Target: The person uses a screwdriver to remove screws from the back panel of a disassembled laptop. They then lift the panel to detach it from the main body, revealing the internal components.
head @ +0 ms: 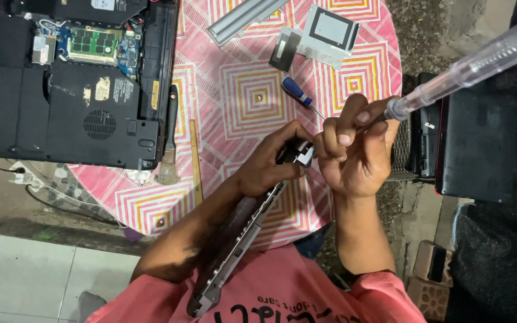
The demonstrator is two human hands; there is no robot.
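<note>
My left hand (270, 164) grips the top end of a long dark laptop part (240, 239) that leans from my chest up to the table edge. My right hand (354, 152) is closed around a screwdriver with a clear plastic handle (480, 57); its tip is hidden behind my fingers, close to the metal corner of the part (303, 154). The two hands touch over the near edge of the round table with a pink patterned cloth (252, 96).
An opened black laptop base (73, 78) with its green circuit board showing lies at the left. A small blue-handled screwdriver (297, 93), a brush (169, 149), a grey metal strip (240, 18) and a square cover plate (330, 30) lie on the cloth. Another dark laptop (474, 143) sits right.
</note>
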